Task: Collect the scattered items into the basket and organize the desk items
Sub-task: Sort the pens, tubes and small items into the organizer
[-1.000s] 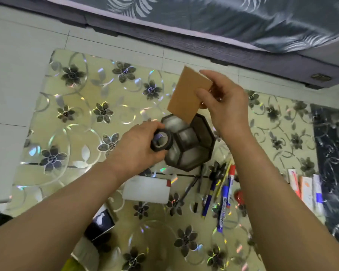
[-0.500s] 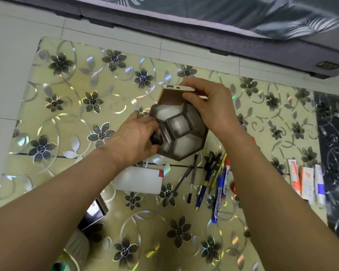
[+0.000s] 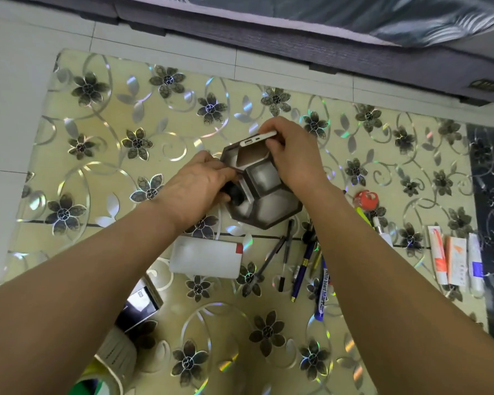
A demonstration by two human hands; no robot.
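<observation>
On the shiny flowered table (image 3: 97, 252), near the middle, sits the basket (image 3: 264, 192), a dark six-sided holder with several little rooms inside. Both hands are busy at it.

The right hand (image 3: 293, 158) holds a thin flat thing with a white edge, which looks like a power bank or phone (image 3: 257, 139). Its fingers and thumb are curled round the top of it. The thing stands on its end in the far room of the basket, so it is partly inside. The left hand (image 3: 200, 185) is at the near left side of the basket, its fingers closed on a small dark roll (image 3: 236, 193), maybe tape, right at the rim.

The step in hand looks like putting these two things into the basket. Next, each hand would need to let go gently, so the flat thing slides down without tipping the basket, and the roll drops into a room that fits it.

Lots is left on the table: a white box (image 3: 207, 259) just in front of the basket, a bunch of pens (image 3: 303, 263) and a blue marker (image 3: 321, 292) to its right, a red thing (image 3: 367, 198) by the right arm, and small tubes (image 3: 454, 260) well off to the right.

Some things are hard to see. The left hand hides most of the roll, so it is not clear if it is in the basket yet. The right arm covers part of the pens. A dark shiny thing (image 3: 140, 306) and a green and white thing (image 3: 97, 377) are partly hidden or cut off at the bottom left.
</observation>
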